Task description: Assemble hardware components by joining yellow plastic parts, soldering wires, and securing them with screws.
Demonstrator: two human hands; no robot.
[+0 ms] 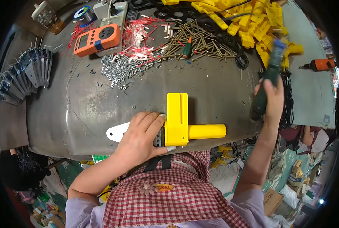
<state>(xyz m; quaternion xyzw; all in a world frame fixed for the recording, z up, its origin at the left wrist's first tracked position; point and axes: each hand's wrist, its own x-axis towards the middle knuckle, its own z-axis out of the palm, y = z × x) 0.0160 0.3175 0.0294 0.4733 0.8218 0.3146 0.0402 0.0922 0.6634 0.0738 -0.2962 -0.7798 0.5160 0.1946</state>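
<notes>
Worn grey metal covers the workbench [215,91], which is crowded along its far edge. At about seven o'clock from the bench's middle, the left hand [141,135] lies flat with fingers spread and thumb stretched toward the person, pressing down a white metal bracket [116,132] and the left side of a yellow plastic part [177,119] whose round handle points to three o'clock. The left forearm comes up from the lower edge, elbow bent outward. At three o'clock, the right hand [270,97] is raised, closed in a fist around a dark green power screwdriver [270,72] held nearly upright, well apart from the yellow part. At twelve o'clock lie brass screws [200,40], at eleven o'clock small silver screws [120,68] and an orange meter [98,39], at one o'clock a heap of yellow parts [253,22].
</notes>
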